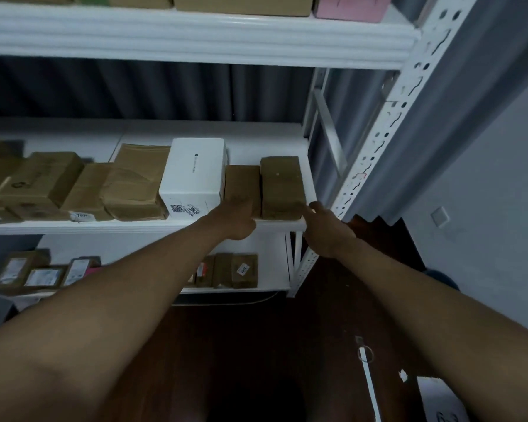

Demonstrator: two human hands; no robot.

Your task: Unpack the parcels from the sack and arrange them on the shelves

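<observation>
Two brown parcels (264, 188) stand on the middle shelf (134, 228); the left hand (237, 219) touches one with a released grip, and the right hand (326, 229) points with one finger, grasping nothing.

I am looking into a parcel storeroom — white slotted-steel racking (375, 141) fills the frame, its shelves lined with brown cardboard parcels (282, 185) and a white box (192, 175) carrying a printed code label. More labelled parcels (244, 269) sit on the lower-left shelf — dark wooden floor (287, 345) below, grey wall (485, 193) at right.
</observation>
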